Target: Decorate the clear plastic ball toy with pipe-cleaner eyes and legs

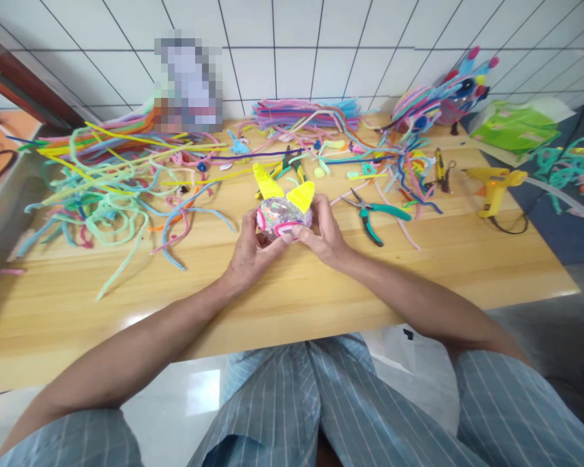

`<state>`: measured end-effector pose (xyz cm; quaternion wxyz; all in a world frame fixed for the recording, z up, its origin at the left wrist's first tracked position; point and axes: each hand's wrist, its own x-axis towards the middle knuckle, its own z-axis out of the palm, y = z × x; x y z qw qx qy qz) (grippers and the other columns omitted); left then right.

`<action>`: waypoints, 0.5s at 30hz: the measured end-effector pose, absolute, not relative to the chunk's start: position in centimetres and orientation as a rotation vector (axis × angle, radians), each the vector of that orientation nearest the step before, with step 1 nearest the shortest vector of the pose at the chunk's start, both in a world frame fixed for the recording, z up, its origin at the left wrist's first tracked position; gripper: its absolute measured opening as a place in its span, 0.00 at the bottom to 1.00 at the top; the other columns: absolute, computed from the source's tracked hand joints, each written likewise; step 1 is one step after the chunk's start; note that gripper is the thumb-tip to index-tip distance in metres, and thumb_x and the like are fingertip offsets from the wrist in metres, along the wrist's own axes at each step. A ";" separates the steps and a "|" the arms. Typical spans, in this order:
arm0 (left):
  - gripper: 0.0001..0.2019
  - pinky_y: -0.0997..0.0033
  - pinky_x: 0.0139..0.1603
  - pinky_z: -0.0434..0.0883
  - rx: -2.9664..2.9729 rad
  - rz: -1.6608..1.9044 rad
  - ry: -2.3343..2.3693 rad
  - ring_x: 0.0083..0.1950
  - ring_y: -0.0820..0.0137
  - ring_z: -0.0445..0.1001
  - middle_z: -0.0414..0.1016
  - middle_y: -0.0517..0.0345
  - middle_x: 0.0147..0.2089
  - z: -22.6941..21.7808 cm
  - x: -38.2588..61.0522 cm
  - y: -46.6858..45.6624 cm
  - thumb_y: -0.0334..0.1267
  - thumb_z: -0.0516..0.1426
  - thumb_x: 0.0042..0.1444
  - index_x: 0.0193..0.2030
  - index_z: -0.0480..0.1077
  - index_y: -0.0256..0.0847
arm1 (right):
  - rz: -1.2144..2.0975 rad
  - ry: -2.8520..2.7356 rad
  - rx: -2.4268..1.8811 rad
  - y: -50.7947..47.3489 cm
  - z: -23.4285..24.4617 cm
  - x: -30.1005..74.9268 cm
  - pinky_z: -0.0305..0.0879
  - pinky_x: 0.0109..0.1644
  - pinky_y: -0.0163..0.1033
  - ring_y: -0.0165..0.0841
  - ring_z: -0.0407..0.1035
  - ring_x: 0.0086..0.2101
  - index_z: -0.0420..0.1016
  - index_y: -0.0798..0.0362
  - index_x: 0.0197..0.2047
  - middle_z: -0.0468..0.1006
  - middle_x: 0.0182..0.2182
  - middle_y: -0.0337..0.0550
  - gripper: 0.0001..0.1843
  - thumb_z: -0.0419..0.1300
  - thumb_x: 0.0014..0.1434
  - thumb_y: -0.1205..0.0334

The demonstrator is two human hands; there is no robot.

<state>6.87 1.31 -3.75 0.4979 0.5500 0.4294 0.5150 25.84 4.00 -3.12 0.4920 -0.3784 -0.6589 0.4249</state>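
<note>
Between my two hands is a clear, shiny ball (278, 213) with two yellow fuzzy ear shapes (268, 181) on top and pink rings on its front. My left hand (250, 250) wraps its left side, thumb along the bottom. From the right, my right hand (325, 237) grips it, its thumb pressed on the pink ring (286, 227). Both hands hold the ball just above the wooden table (292, 292). Teal-handled pliers (370, 214) lie to the right of my right hand. Behind the ball is another pair of pliers (296, 168), partly hidden.
Loose pipe cleaners (107, 214) sprawl over the left side, with a bundle (306, 115) by the tiled wall. On the right are a yellow glue gun (494, 188) with its cord, a cutter knife (439, 167) and a green package (513, 123). A colourful decorated figure (462, 97) stands at back right.
</note>
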 end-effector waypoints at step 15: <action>0.39 0.68 0.44 0.82 1.319 1.236 1.051 0.47 0.67 0.81 0.77 0.51 0.57 -3.7 6.8 1.5 0.60 0.74 0.54 0.63 0.61 0.46 | 1.062 -1.583 -0.931 4.2 -3.3 25.8 0.71 0.69 0.62 0.51 0.71 0.63 0.62 0.44 0.63 0.72 0.65 0.54 0.41 0.69 0.59 0.30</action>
